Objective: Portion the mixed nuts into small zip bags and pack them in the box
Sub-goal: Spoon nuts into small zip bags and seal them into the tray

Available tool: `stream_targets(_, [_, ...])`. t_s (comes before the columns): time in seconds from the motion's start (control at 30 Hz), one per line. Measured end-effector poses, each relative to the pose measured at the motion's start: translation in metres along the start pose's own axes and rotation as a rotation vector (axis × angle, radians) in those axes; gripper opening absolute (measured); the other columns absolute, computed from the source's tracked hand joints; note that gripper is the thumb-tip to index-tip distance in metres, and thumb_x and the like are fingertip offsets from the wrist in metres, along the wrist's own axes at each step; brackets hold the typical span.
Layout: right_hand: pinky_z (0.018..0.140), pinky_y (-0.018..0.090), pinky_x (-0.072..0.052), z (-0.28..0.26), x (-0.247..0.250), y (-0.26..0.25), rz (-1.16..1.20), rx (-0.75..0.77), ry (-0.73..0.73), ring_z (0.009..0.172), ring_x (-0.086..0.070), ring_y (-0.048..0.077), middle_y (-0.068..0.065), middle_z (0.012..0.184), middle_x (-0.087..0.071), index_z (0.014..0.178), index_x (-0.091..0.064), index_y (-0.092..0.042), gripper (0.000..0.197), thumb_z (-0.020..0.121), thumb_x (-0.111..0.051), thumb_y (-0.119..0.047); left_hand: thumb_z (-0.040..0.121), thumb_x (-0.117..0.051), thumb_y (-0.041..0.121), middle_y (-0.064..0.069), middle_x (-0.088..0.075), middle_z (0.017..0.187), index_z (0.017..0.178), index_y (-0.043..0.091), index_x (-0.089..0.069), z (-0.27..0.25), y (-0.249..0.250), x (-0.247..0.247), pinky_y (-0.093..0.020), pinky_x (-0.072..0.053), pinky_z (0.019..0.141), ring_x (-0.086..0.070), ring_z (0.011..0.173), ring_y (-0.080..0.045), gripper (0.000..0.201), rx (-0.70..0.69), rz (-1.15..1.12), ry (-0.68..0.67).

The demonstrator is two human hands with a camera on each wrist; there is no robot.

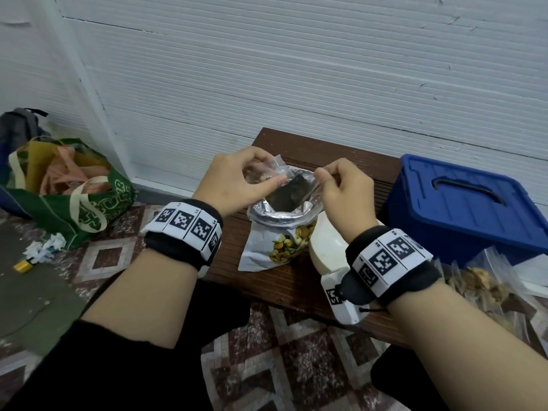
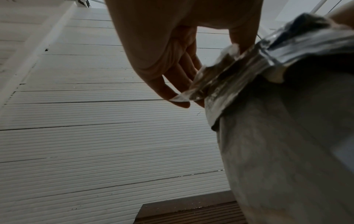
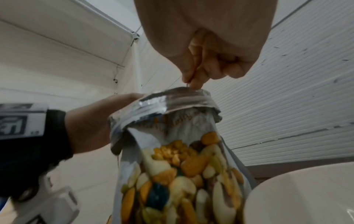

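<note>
Pinching the near-left rim of a small clear zip bag (image 1: 268,173), the left hand (image 1: 234,182) holds thumb and forefinger closed on the plastic, its other fingers loosely curled; in the left wrist view the crumpled clear plastic (image 2: 203,84) sits against those fingertips. Opposite it, the right hand (image 1: 344,188) nips the other rim of the same zip bag between thumb and forefinger, the remaining fingers folded into the palm, as the right wrist view shows (image 3: 208,60). Between the two hands the mouth of the zip bag is pulled wide, and a few nuts show inside it by the left thumb. It hangs directly above the open, rolled-down silver mouth of the mixed-nut pouch (image 1: 281,232), which stands on the dark wooden bench (image 1: 267,280) near its left edge; printed nuts cover the pouch front (image 3: 182,174). A white bowl (image 1: 326,247) sits just beside the pouch on its right. Toward the bench's right end stands the blue box (image 1: 462,203) with its lid on, near the back edge. Filled clear bags of nuts (image 1: 480,283) lie at the front right corner, below the box. On the tiled floor to the left, well apart from the bench, stands a green tote bag (image 1: 74,197)
</note>
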State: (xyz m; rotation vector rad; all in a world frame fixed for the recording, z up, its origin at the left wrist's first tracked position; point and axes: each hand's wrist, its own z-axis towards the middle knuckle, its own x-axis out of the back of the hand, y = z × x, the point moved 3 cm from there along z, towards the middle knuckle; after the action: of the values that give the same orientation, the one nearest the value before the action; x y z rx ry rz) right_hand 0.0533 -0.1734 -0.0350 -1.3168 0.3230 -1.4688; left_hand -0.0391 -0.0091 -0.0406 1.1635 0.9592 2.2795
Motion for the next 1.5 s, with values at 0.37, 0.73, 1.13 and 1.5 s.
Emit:
stream_targets(0.37, [0.048,0.006,-0.031,0.028,0.034,0.019,0.106,-0.28,0.257,0.061,-0.045,0.002,-0.005,0.068,-0.053,0.082,-0.06,-0.008,0.02,0.095,-0.053,-0.021,0.075,-0.08,0.027,0.017,-0.067,0.078,0.088,0.031,-0.064,-0.001,0.006,0.01,-0.007,-0.049,0.073,-0.063,0.075,0.009,0.021,-0.011,-0.094,0.024])
stream_targets(0.73, [0.047,0.001,-0.032,0.045,0.061,0.007,0.09,-0.241,0.344,0.061,-0.044,0.0,-0.008,0.071,-0.051,0.073,-0.055,-0.012,0.023,0.095,-0.052,-0.019,0.07,-0.082,0.034,0.014,-0.069,0.081,0.096,0.035,-0.065,0.001,-0.005,0.023,-0.02,-0.055,0.078,-0.067,0.079,-0.007,0.031,0.022,0.009,-0.01])
stream_targets(1.13, [0.057,0.013,-0.04,0.056,0.052,-0.007,0.079,-0.225,0.323,0.08,-0.06,0.015,0.012,0.094,-0.07,0.098,-0.064,0.003,0.028,0.095,-0.05,-0.021,0.066,-0.085,0.034,0.014,-0.069,0.087,0.108,0.021,-0.071,0.002,-0.001,0.01,0.002,-0.04,0.075,-0.065,0.085,0.002,0.046,0.008,0.017,-0.077])
stream_targets(1.5, [0.069,0.02,-0.04,0.051,0.047,-0.011,0.09,-0.216,0.282,0.067,-0.052,0.006,0.005,0.082,-0.064,0.089,-0.065,0.003,0.025,0.095,-0.052,-0.018,0.063,-0.086,0.04,0.012,-0.071,0.094,0.11,0.025,-0.071,0.004,0.001,0.001,-0.007,-0.049,0.08,-0.065,0.089,0.003,0.051,0.021,0.0,-0.094])
